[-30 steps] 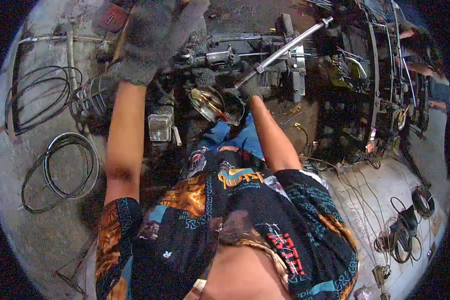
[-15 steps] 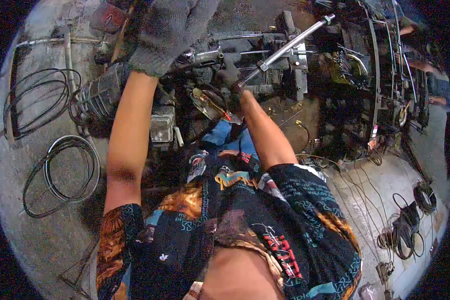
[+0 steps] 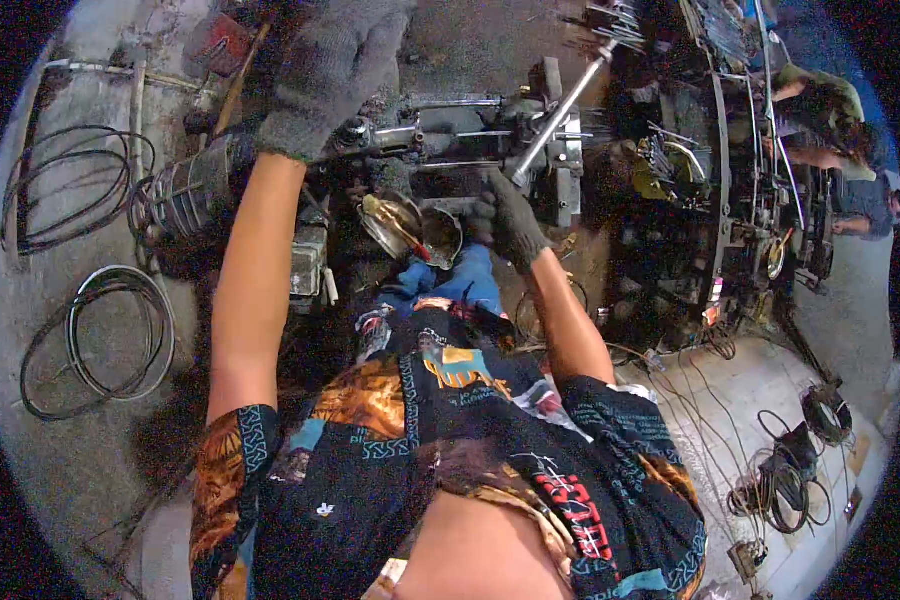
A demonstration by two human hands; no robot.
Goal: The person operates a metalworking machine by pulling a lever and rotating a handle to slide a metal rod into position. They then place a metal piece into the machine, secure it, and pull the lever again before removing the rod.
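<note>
My left hand (image 3: pixel 330 90), in a grey knit glove, lies over the left end of a metal machine (image 3: pixel 395 138) with parallel rods. Its fingers reach up toward the top edge of the view, and what is under them is hidden. In a dark glove, my right hand (image 3: pixel 515 215) is closed round the lower end of a long shiny metal rod (image 3: pixel 565 112), which slants up to the right across the machine. Below the machine, between my arms, is a round metal container (image 3: pixel 442 238). Beside it sits a shallow dish (image 3: pixel 392 222) with a red-tipped tool in it.
Coiled hoses (image 3: pixel 120 335) lie on the floor at left, near a ribbed motor (image 3: pixel 195 195). At right stand a metal rack (image 3: pixel 720 150) and a yellowish container of metal pieces (image 3: pixel 660 170). Cables (image 3: pixel 785 480) lie lower right. Another person (image 3: pixel 820 110) is at the far right.
My view has shifted, so most surroundings sit farther left. My right hand has moved relative to the rod, and its glove shows more clearly. The left hand stays over the machine's left end.
</note>
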